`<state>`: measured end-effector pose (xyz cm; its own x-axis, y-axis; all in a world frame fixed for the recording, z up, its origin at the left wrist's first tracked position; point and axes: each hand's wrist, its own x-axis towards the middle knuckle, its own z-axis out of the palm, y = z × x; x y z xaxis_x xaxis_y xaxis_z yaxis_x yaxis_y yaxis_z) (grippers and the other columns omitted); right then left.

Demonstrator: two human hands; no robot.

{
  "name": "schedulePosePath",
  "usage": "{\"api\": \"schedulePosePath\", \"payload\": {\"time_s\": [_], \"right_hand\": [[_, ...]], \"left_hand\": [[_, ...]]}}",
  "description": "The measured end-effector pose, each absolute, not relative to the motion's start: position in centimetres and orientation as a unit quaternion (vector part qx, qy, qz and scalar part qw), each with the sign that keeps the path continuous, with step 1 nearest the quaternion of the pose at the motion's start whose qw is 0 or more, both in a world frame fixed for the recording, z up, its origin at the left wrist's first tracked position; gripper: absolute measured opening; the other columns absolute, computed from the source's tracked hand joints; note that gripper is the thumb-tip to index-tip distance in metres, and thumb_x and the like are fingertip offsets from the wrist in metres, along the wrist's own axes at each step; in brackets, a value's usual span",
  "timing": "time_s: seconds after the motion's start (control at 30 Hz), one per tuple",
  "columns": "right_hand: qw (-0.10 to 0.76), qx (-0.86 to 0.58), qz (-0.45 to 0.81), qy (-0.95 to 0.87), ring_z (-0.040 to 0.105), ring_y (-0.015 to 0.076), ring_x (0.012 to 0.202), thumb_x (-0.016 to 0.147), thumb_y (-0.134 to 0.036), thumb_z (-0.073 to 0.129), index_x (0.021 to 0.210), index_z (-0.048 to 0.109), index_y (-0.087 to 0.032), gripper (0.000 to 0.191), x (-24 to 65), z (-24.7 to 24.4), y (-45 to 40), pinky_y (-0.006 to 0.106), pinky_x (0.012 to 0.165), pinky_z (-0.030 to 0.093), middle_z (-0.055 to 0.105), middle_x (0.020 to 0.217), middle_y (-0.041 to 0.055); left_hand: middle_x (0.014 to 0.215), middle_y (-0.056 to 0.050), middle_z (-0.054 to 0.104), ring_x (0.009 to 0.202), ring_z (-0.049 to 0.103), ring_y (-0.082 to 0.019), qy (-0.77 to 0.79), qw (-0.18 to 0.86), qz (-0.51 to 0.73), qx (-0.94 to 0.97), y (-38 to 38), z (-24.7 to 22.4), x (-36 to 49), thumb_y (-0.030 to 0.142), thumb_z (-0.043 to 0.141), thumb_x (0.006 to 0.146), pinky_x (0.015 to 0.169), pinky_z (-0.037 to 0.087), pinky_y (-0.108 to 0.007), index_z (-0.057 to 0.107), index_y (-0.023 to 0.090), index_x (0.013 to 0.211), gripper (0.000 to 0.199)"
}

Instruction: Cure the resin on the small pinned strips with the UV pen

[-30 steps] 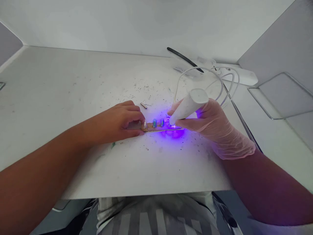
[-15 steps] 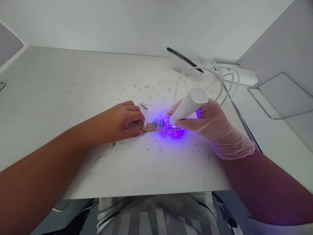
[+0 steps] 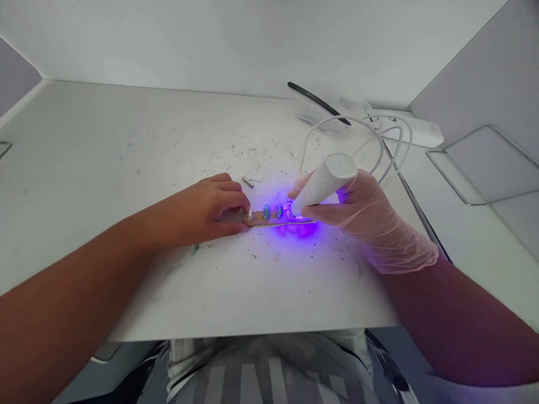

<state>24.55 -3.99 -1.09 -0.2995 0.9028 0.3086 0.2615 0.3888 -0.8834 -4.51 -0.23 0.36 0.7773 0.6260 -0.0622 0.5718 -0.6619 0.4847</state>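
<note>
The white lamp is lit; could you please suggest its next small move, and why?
Perhaps lift the white lamp slightly: it and the gloved right hand partly hide the strip at its violet-lit end, while the left hand holds the other.

Left hand (image 3: 213, 209) bare, in a thumb-and-finger pinch — right hand (image 3: 360, 209) gloved, in a curled grip.

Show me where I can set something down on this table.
Widest: the left side of the table, between left arm and back wall, faintly smudged. Smaller: between strip and front edge, lightly specked. Crowded: rear right, with cable and black bar, and around the strip, where left hand, right hand and lamp gather.
</note>
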Motion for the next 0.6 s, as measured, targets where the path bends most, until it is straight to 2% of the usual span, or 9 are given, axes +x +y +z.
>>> {"api": "schedulePosePath", "payload": {"time_s": [0.33, 0.6], "right_hand": [[0.428, -0.413, 0.372, -0.713, 0.073, 0.0194, 0.079, 0.074, -0.021, 0.084, 0.084, 0.076, -0.028, 0.014, 24.33, -0.77, -4.0, 0.036, 0.076, 0.062, 0.077, 0.082, -0.0026], [0.425, -0.409, 0.374, -0.716, 0.074, 0.0203, 0.082, 0.076, -0.022, 0.085, 0.086, 0.077, -0.029, 0.015, 24.51, -0.93, -3.98, 0.038, 0.081, 0.062, 0.076, 0.082, -0.0029]], "left_hand": [[0.091, -0.006, 0.072, 0.096, 0.058, -0.024, 0.332, 0.25, 0.059, 0.908, -0.22, 0.24, -4.58, 0.048, 0.063, 0.093, 0.081, 0.046, -0.036, 0.078, 0.024, 0.095, 0.028], [0.093, -0.006, 0.071, 0.097, 0.058, -0.024, 0.333, 0.254, 0.059, 0.906, -0.23, 0.3, -4.65, 0.047, 0.064, 0.093, 0.081, 0.046, -0.036, 0.078, 0.025, 0.095, 0.026]]}}
